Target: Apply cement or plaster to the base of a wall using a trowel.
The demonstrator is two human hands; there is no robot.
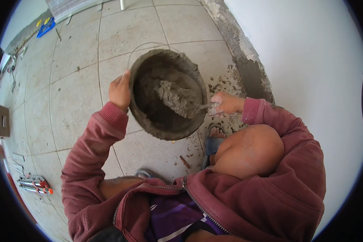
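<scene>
A round bucket [165,132], crusted with grey mortar along its rim, stands tilted in front of me. My left hand [120,92] grips its left rim, with the thumb side near the top edge. In my right hand [226,104] is the handle of a trowel, held at the bucket's right rim. A heap of wet mortar [177,98] covers the trowel's blade, which lies over the bucket's inside. More mortar coats the inner wall. Behind the bucket its thin wire handle [146,43] arches over the tiles.
A white wall [310,60] rises at the right, with fresh mortar [252,76] along its base. Mortar crumbs lie on the tiled floor [76,101]. At far left are a cardboard box [2,121], a tile cutter [35,184] and a blue tray [46,28].
</scene>
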